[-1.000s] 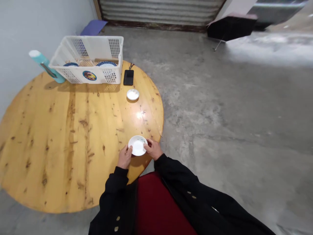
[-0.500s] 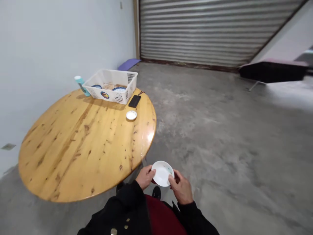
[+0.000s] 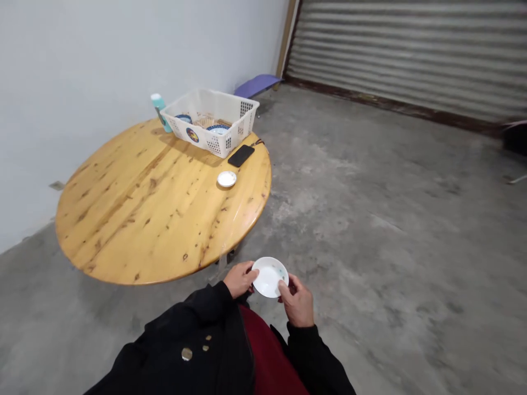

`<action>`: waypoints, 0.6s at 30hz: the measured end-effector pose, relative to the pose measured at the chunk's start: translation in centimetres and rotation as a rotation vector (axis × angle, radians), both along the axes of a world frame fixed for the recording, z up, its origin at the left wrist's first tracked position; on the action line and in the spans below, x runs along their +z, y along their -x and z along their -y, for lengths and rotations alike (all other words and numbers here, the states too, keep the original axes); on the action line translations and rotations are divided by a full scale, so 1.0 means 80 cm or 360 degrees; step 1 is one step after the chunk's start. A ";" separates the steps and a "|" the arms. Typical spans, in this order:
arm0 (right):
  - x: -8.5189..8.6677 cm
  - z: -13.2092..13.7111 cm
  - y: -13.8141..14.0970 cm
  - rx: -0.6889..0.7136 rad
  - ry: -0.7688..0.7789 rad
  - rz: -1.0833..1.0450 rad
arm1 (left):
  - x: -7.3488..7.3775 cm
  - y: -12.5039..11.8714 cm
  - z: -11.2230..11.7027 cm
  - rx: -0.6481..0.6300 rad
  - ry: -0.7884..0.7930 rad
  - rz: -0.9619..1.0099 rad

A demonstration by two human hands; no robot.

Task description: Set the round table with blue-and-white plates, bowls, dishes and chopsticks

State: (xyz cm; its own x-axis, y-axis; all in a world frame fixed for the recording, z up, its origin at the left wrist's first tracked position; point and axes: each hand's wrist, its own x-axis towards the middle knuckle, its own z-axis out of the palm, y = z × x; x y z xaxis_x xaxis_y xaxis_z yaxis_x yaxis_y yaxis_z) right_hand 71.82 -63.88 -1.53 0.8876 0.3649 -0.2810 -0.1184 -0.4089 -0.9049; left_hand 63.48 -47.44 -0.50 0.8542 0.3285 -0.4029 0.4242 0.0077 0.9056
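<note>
Between my two hands is a small white bowl (image 3: 269,278) with a faint green pattern on its inner wall, held out in front of my body over the floor. My left hand (image 3: 240,278) grips its left rim, thumb on top. On the right rim, my right hand (image 3: 298,303) has its thumb over the edge and its fingers curled underneath, partly hidden. A small white dish (image 3: 226,179) lies on the round wooden table (image 3: 135,219), ahead and left of my hands.
A white plastic basket (image 3: 214,144) holding blue-patterned dishes stands at the table's far side. Beside it are a black phone (image 3: 241,156) and a turquoise bottle (image 3: 161,112). Behind are a purple board (image 3: 257,86) and a roller shutter (image 3: 395,55). Concrete floor (image 3: 370,247) stretches to the right.
My view has swung to the right and tilted, and the table appears farther up in it. Both hands still hold the bowl in much the same pose.
</note>
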 end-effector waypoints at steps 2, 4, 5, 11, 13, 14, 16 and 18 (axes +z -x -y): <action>0.001 -0.011 -0.028 0.0061 -0.0038 -0.0046 | -0.004 -0.017 -0.007 0.0038 -0.0048 0.0006; 0.003 -0.025 -0.058 0.0133 -0.0030 -0.0049 | -0.008 -0.038 -0.017 0.0083 -0.0100 0.0018; 0.004 -0.033 -0.074 0.0168 -0.0015 -0.0032 | -0.009 -0.051 -0.023 0.0102 -0.0118 0.0022; 0.016 -0.103 -0.174 0.0376 0.0084 0.0061 | 0.005 -0.129 -0.072 0.0296 -0.0180 0.0056; 0.020 -0.134 -0.205 0.0460 0.0120 0.0071 | 0.014 -0.150 -0.093 0.0370 -0.0241 0.0060; 0.022 -0.150 -0.220 0.0511 0.0135 0.0080 | 0.017 -0.159 -0.104 0.0405 -0.0277 0.0052; 0.024 -0.182 -0.246 0.0609 0.0157 0.0106 | 0.022 -0.176 -0.127 0.0465 -0.0368 0.0015; 0.023 -0.216 -0.268 0.0685 0.0151 0.0126 | 0.022 -0.190 -0.151 0.0503 -0.0488 -0.0033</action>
State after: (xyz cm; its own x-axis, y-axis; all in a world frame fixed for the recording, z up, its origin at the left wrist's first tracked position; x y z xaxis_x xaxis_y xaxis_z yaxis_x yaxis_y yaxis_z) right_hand 93.23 -46.64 0.27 0.6807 0.6817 -0.2682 0.1492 -0.4875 -0.8603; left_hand 78.65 -35.39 1.27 0.6852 0.6795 -0.2622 0.4623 -0.1276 0.8775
